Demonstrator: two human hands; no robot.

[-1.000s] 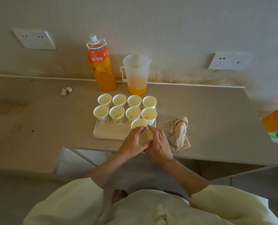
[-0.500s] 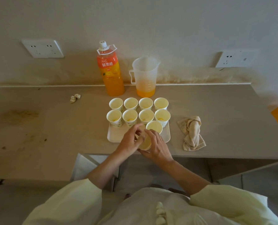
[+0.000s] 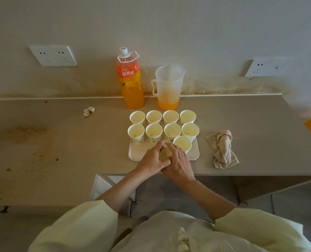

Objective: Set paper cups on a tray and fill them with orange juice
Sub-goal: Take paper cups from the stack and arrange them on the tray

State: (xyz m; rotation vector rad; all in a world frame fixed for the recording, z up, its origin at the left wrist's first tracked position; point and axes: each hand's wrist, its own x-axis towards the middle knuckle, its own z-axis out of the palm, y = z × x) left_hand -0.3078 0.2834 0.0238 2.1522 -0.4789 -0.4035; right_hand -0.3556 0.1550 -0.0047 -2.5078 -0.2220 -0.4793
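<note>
- The left hand [image 3: 152, 160] and right hand [image 3: 181, 165] meet over the near edge of the tray [image 3: 138, 154]; the fingers of both curl round a pale paper cup [image 3: 167, 152] held between them; it is mostly hidden, so one cup or a nested few cannot be told.
- This cup is judged light, thin-walled and readily crushed; a gentle pinch on the side wall, just below the rolled rim, is advised.
- A ninth cup [image 3: 182, 144] stands upright on the tray just beside the right fingertips; its contents are not discernible; it is judged easy to tip.
- Eight cups [image 3: 172, 130] stand in two rows of four on the tray's far half; several show a little juice at the bottom.
- Beyond the tray stands a measuring jug [image 3: 168, 86] holding a shallow layer of juice, best taken by its handle; beside it is a capped orange juice bottle [image 3: 131, 82], mostly full and judged heavy.
- A crumpled cloth [image 3: 222, 150] lies on the countertop [image 3: 60, 142], right of the tray.
</note>
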